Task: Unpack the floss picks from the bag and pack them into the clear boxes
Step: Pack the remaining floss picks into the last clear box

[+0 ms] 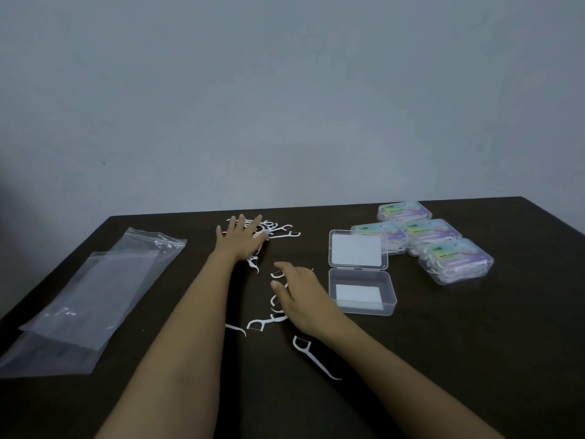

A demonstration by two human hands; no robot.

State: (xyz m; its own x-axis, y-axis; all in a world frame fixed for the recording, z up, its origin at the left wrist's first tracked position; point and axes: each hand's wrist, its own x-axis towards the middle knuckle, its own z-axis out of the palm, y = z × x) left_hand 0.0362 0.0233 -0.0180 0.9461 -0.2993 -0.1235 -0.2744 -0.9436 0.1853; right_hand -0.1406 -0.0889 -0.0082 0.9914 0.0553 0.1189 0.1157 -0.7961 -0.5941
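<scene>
Lone pick (311,356) nearest on table (474,375); gathering loose picks (278,231), none in open box (362,301) yet.
Pressing far heap with left hand (242,239), flat, fingers spread, likely to rake it in. Reaching over nearer scatter with right hand (300,296), loosely open, nothing visibly held, probably sweeping toward box just beside it. Lid hinged back for loading; only a white card inside. Bag (95,286) flat at far left, looks emptied. Full boxes (443,245) parked behind, out of the way.

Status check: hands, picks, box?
Left hand flat on far pick pile. Right hand open over loose picks. Open box holds no picks. Nothing blocking.
</scene>
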